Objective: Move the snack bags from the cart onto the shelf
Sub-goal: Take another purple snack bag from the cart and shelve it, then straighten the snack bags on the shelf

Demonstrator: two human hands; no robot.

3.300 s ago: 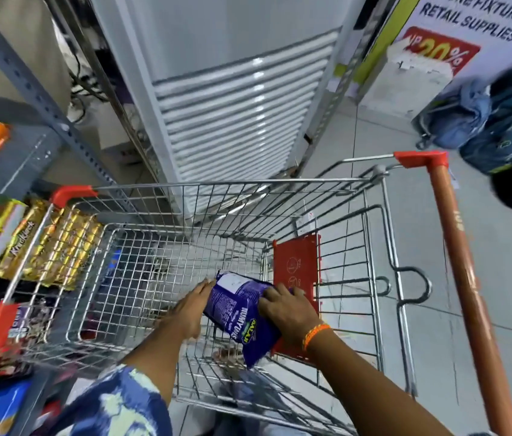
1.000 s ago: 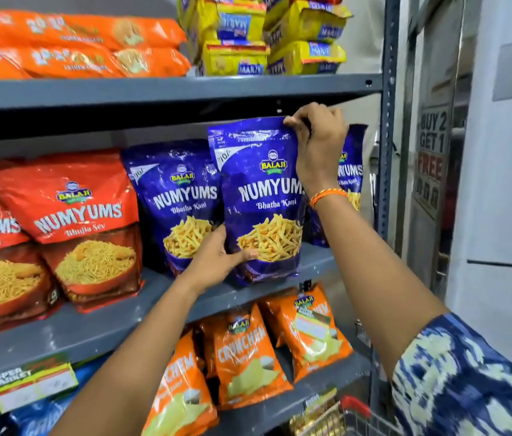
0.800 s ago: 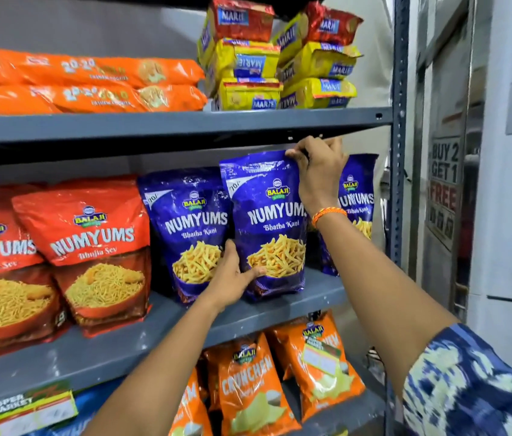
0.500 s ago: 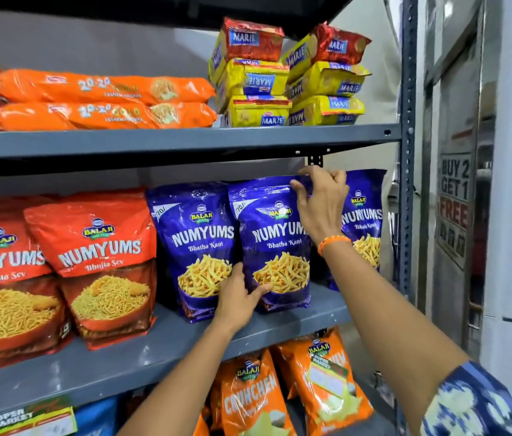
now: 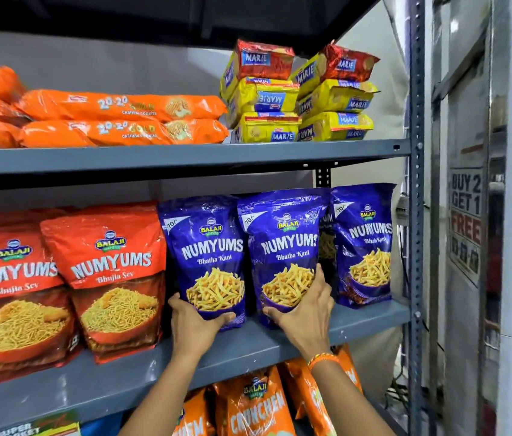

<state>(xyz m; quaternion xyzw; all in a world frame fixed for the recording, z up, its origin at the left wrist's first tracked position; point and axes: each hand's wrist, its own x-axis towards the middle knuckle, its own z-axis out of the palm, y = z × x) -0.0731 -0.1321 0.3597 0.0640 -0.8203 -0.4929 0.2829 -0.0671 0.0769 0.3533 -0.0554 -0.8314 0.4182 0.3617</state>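
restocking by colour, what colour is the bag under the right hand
Purple-blue, with yellow sticks pictured; the head view shows the bag under the right hand.

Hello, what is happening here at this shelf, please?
A person is stocking snack bags on the middle shelf. The left hand holds the bottom of one blue Numyums bag, and the right hand holds the bottom of the blue bag beside it. Both bags stand upright on the shelf, between the red Numyums bags and another blue bag. The cart is out of view.
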